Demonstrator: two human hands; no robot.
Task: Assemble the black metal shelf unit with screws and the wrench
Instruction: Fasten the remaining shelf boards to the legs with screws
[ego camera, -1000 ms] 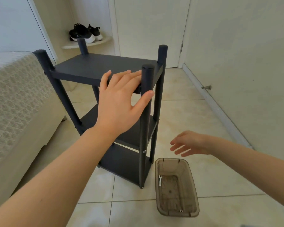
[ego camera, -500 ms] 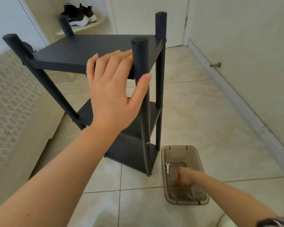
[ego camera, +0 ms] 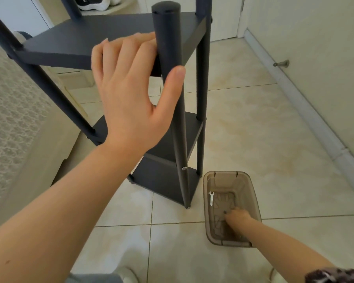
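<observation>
- Shelf unit (ego camera: 86,35): black, three tiers, standing upright on the tiled floor (ego camera: 253,119). The top edge of the view is cutting off its two far posts.
- Left hand (ego camera: 129,94): grasping the shelf unit at its near right corner. The fingers are lying over the front edge of the top tier and the thumb is pressing round the near post. That post is partly hiding the forefinger.
- Screw (ego camera: 184,168): one silver head is showing low on the same post, at the bottom tier.
- Bin (ego camera: 253,193): clear brownish plastic, sitting on the floor just right of the shelf unit's foot.
- Wrench (ego camera: 211,198): small and pale, lying flat inside the bin along the side nearest the shelf unit.
- Right hand (ego camera: 236,218): reaching down into the bin, blurred. I cannot tell whether it is pinching anything. A dark speck is lying at its fingertips, too small to name.
- Sofa (ego camera: 10,111): left of the shelf unit, wearing a patterned cover, blurred and cut off.
- Shoes (ego camera: 96,5): behind the shelf unit, only their pale soles showing.
- Door stop (ego camera: 282,63): well right of the shelf unit, low on the wall.
</observation>
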